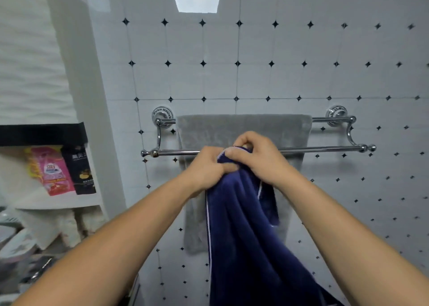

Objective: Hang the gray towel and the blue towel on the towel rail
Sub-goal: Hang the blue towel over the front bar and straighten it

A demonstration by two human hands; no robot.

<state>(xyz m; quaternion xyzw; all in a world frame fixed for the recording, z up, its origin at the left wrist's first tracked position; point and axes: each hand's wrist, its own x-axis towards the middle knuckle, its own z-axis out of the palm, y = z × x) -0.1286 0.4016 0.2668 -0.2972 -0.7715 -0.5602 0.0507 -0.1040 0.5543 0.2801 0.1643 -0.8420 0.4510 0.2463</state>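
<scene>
A chrome double towel rail [176, 152] is fixed to the tiled wall. The gray towel [243, 127] hangs draped over its rear bar and falls behind the front bar. The blue towel [246, 236] hangs down from my two hands, just in front of the front bar at its middle. My left hand [206, 166] grips the towel's bunched top edge from the left. My right hand [257, 157] pinches the same edge from the right, its fingers against the front bar. The towel's lower part runs out of the frame's bottom.
White wall tiles with small black diamonds surround the rail. To the left stands a white pillar, and beyond it a shelf with a pink packet [51, 171] and a dark packet [81, 171]. Blurred items lie at the lower left.
</scene>
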